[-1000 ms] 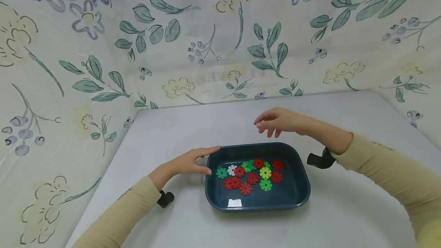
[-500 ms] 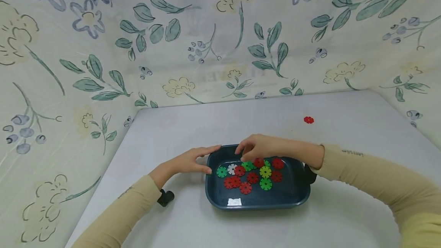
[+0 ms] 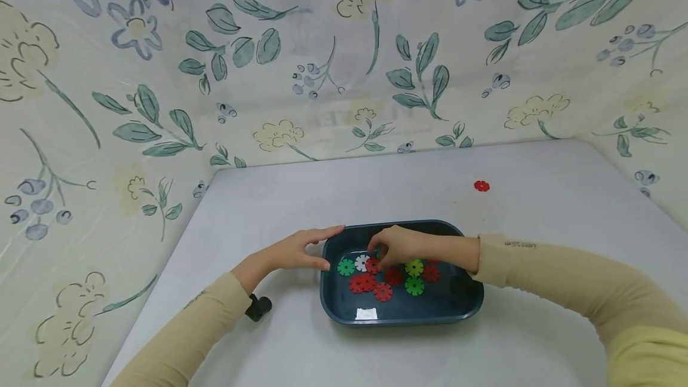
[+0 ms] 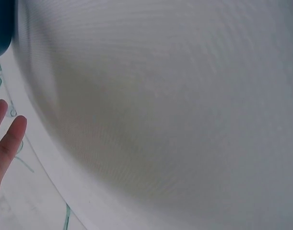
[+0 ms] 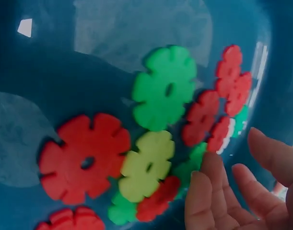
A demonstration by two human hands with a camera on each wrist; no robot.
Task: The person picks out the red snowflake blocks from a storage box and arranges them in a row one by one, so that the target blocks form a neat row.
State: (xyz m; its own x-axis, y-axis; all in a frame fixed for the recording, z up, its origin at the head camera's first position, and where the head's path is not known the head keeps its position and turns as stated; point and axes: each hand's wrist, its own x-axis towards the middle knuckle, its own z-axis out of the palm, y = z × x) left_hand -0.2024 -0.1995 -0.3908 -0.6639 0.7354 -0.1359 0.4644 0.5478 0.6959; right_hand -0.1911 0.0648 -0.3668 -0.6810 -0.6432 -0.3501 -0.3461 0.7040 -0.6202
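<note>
A white desk [image 3: 269, 196] is topped by a dark blue, rectangular plastic tray [image 3: 446, 303]. At its rim a relaxed left hand [image 3: 294, 251] is placed; a right hand [image 3: 400, 246], its grip impossible to tell, is bent over notched red, green, yellow and white plastic discs [image 3: 383, 292] inside. One red disc [image 3: 481, 186] is seen beyond.

The right wrist view's bottom edge crops a red disc [image 5: 72, 221].
</note>
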